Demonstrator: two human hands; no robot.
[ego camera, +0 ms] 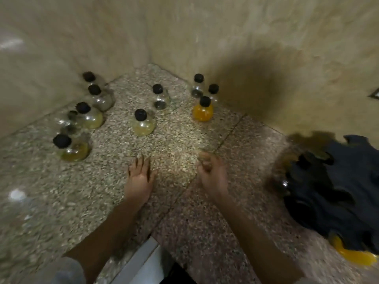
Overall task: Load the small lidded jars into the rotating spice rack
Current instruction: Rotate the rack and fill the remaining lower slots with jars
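1. The counter (61, 201) is speckled stone and runs into a corner of the beige wall (184, 27) at the upper centre of the frame.
2. The left hand (139, 177) lies at lower centre, fingers straight and a little spread, palm down over the bare stone and holding nothing.
3. The right hand (213, 173) is just to its right, apart from it, with the fingers curled in toward the palm. Blur hides them, so I cannot tell whether they pinch anything.
4. The spice rack (338, 193) stands at the right edge of the frame, dark and smeared by motion. An orange-filled jar (352, 255) shows at its lower edge.
5. The other jars, all with black lids, stand upright on the counter, well apart from both hands.
6. At left, along the wall, is the left cluster (88, 116) of about five jars, some clear and some pale yellow.
7. In the middle stand a pale yellow jar (143, 125) and, behind it, a clear jar (161, 98).
8. At upper right of centre an orange jar (203, 111) stands in front of two clear jars (198, 87), close together.
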